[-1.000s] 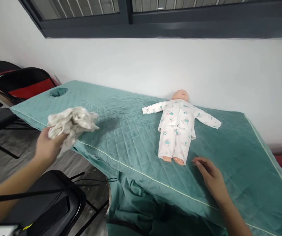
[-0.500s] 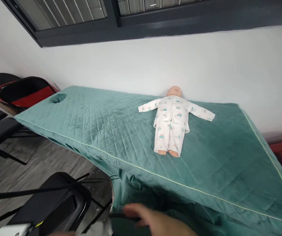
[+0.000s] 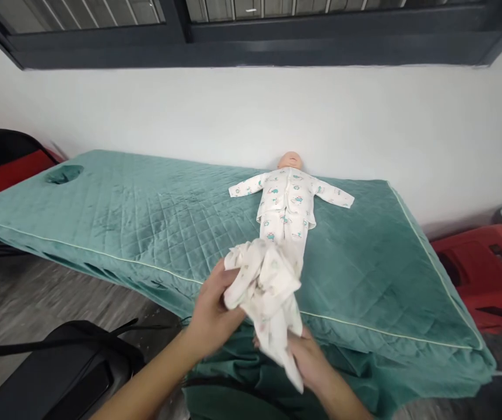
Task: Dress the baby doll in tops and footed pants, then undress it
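Note:
A crumpled piece of white printed baby clothing is bunched between my two hands, above the bed's near edge. My left hand grips its left side, thumb on top. Lower down, my right hand is closed on the hanging part, its fingers partly behind the cloth. Which garment it is, I cannot tell. Beyond it a baby doll lies on its back with arms spread, dressed in a white printed jacket and matching trousers. The bunched cloth hides the doll's lower legs and feet.
The doll lies on a green quilted massage bed with a face hole, against a white wall below a window. A black chair stands at the lower left, a red chair at the right.
Both hands have come up into view, now holding the crumpled clothing over the bed's near edge. The view has shifted to the right. The doll appears unmoved on the bed.

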{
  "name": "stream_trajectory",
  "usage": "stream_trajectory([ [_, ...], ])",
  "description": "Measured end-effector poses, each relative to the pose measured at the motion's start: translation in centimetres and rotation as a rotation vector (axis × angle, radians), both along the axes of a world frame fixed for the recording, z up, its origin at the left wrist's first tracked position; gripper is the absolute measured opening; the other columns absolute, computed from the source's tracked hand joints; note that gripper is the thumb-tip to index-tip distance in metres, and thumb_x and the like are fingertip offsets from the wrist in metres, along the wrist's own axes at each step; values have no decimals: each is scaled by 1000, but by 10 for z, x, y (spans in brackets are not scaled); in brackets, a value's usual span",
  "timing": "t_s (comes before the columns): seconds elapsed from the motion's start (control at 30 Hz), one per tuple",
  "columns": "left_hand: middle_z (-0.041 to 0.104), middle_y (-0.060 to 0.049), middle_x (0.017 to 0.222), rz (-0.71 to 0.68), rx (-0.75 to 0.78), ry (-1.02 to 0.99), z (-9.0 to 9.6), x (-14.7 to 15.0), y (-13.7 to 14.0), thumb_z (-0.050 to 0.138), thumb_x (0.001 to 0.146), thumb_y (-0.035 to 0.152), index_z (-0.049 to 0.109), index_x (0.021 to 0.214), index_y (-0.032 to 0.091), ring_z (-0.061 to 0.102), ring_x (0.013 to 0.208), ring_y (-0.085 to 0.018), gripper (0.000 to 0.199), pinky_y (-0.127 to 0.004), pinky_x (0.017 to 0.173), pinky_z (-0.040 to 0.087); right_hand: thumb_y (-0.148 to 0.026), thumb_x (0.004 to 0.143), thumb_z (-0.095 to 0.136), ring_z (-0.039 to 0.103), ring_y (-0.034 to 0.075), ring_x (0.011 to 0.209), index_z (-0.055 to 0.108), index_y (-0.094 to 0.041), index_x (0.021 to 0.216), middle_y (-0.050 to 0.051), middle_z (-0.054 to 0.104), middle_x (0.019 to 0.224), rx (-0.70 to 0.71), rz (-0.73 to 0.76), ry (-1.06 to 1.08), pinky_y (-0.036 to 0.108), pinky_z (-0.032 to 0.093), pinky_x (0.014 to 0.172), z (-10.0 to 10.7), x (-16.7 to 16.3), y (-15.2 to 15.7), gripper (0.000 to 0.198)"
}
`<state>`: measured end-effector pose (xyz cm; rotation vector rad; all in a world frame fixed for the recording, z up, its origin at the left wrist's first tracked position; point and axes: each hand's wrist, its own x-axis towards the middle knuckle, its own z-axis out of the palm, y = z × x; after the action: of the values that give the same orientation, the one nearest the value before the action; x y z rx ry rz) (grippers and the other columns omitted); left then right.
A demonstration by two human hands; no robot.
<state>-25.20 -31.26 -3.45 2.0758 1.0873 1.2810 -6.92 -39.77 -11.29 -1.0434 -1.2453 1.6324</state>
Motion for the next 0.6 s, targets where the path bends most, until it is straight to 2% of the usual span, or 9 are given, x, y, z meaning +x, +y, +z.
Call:
stream_trajectory([
  [0.07, 66, -10, 104, 48, 191, 207, 1, 22, 15, 62, 86, 24, 66, 114, 26, 62, 94, -26, 28, -41, 79, 55, -60, 94, 53, 71, 30, 104, 73, -28, 119, 6, 74, 116, 55, -116, -228, 47, 57, 94, 24, 26, 16, 45],
  [0.13, 62, -11, 98, 99, 287, 448, 5, 42, 28, 59, 86, 21, 67, 116, 22, 58, 92, -28, 32, -42, 77, 52, -46, 96, 55, 63, 30, 115, 75, -24, 116, 11, 67, 124, 388, -209, -525, 48, 50, 104, 49, 54, 35, 35],
  [0.2, 59, -12, 98, 96, 297, 583, 10, 61, 39, 58, 86, 19, 67, 119, 21, 56, 93, -29, 34, -43, 78, 52, -38, 94, 59, 52, 33, 128, 77, -23, 107, 13, 58, 134, 640, -362, -737, 52, 45, 109, 68, 76, 53, 27],
  [0.27, 59, -11, 104, 3, 255, 546, 15, 77, 50, 58, 86, 17, 66, 121, 22, 56, 99, -28, 36, -42, 84, 53, -35, 93, 62, 39, 34, 141, 77, -22, 103, 12, 43, 151, 773, -404, -785, 53, 40, 114, 78, 93, 67, 22],
  [0.3, 59, -10, 107, -62, 224, 478, 18, 85, 54, 57, 86, 15, 66, 120, 22, 56, 102, -26, 36, -41, 87, 53, -35, 93, 62, 38, 34, 143, 76, -21, 105, 11, 38, 155, 803, -386, -758, 52, 40, 116, 81, 99, 73, 22],
  [0.33, 58, -9, 111, -128, 194, 397, 20, 92, 58, 57, 85, 13, 65, 120, 23, 57, 106, -25, 37, -40, 90, 53, -35, 94, 62, 41, 33, 142, 75, -21, 108, 10, 37, 156, 822, -370, -714, 51, 41, 115, 83, 106, 78, 24],
  [0.4, 55, -9, 123, -241, 158, 238, 26, 106, 65, 56, 83, 10, 64, 118, 24, 57, 117, -23, 38, -39, 98, 53, -36, 96, 59, 52, 30, 132, 72, -22, 115, 11, 47, 149, 844, -391, -653, 49, 46, 111, 84, 119, 84, 27],
  [0.5, 48, -10, 140, -392, 165, 79, 34, 128, 73, 56, 84, 11, 61, 120, 23, 50, 135, -24, 39, -41, 112, 47, -39, 95, 58, 58, 29, 119, 71, -23, 114, 11, 59, 130, 880, -603, -730, 51, 50, 103, 83, 147, 85, 28],
  [0.6, 46, -11, 149, -559, 134, 63, 33, 161, 80, 56, 87, 17, 55, 128, 23, 40, 146, -25, 41, -44, 118, 42, -45, 90, 64, 58, 33, 116, 71, -22, 104, 13, 61, 122, 894, -867, -942, 55, 49, 102, 76, 186, 75, 27],
])
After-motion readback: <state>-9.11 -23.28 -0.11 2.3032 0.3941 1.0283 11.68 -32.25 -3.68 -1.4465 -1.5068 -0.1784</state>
